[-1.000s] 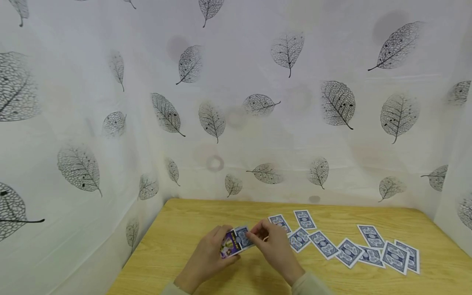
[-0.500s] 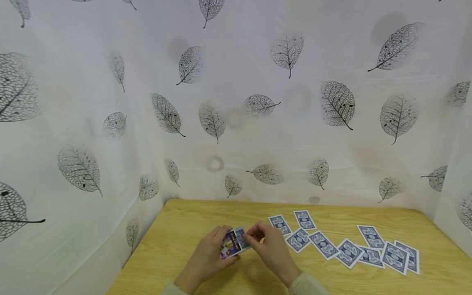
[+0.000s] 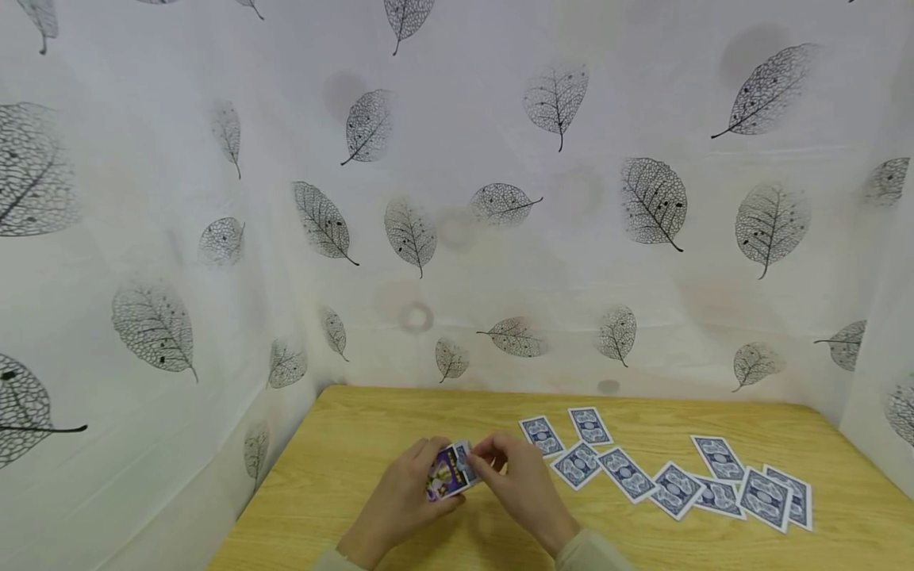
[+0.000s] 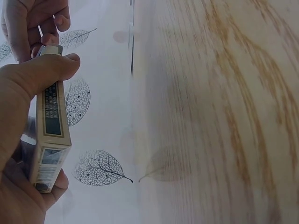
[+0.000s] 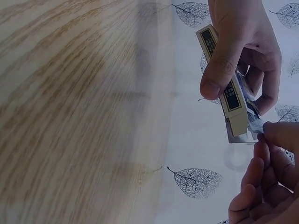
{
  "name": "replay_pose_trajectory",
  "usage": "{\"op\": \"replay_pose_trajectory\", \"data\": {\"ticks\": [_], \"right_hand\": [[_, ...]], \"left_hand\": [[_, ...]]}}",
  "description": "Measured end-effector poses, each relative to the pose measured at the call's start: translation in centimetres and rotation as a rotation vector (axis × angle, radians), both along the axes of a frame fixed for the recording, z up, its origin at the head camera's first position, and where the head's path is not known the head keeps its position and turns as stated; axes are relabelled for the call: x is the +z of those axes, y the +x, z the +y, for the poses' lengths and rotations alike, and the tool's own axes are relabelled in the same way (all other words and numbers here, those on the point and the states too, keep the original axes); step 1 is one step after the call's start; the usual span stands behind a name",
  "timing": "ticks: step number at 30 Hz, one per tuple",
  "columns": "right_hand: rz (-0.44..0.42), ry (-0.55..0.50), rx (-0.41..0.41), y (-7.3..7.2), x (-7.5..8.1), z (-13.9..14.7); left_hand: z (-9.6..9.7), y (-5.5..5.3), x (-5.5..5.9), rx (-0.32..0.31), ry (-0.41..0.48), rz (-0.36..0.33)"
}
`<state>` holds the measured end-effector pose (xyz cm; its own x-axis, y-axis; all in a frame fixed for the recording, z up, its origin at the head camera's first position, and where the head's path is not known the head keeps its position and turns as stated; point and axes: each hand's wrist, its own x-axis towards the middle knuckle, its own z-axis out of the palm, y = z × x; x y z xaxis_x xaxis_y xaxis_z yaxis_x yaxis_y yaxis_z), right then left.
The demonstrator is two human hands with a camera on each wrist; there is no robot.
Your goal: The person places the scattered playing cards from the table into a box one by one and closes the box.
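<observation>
My left hand [image 3: 401, 496] grips a small card box [image 3: 444, 474] with a purple picture front, fingers behind and thumb along its edge. A blue-backed playing card [image 3: 462, 454] sticks out of the box's right end. At that end, the thumb and forefinger of my right hand [image 3: 527, 482] pinch the card's outer edge. Through the right wrist view, the box [image 5: 232, 100] shows a narrow cream side with a dark label, and my right fingertips meet at its open end. The left wrist view shows the box's barcode end; how many cards are inside is hidden.
Several blue-backed playing cards [image 3: 627, 474] lie face down, scattered across the right half of the wooden table [image 3: 371, 420]. Some overlap, such as the card [image 3: 766, 498] at far right. A white curtain [image 3: 457, 262] printed with leaves stands behind and to the left.
My right hand has moved slightly left toward the box, and the card sticks out less than before. The left hand, box and loose cards stay in place.
</observation>
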<state>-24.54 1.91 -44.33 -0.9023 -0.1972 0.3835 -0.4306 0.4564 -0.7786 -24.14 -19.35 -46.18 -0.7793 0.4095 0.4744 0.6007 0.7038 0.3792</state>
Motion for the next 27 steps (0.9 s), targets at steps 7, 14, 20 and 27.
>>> {"op": "replay_pose_trajectory", "data": {"ticks": [7, 14, 20, 27], "right_hand": [[-0.009, -0.004, 0.02, 0.1, 0.13, -0.05], [0.005, 0.04, 0.017, 0.15, 0.13, -0.13], [0.016, 0.069, 0.008, 0.18, 0.12, -0.28], [0.021, 0.062, 0.016, 0.36, 0.16, -0.32]], "left_hand": [[0.03, -0.03, 0.04, 0.003, -0.003, -0.014], [-0.01, -0.07, -0.05, 0.002, -0.003, -0.012], [-0.01, -0.07, -0.13, 0.004, -0.002, -0.005], [-0.02, -0.14, -0.3, -0.001, 0.003, 0.004]]}}
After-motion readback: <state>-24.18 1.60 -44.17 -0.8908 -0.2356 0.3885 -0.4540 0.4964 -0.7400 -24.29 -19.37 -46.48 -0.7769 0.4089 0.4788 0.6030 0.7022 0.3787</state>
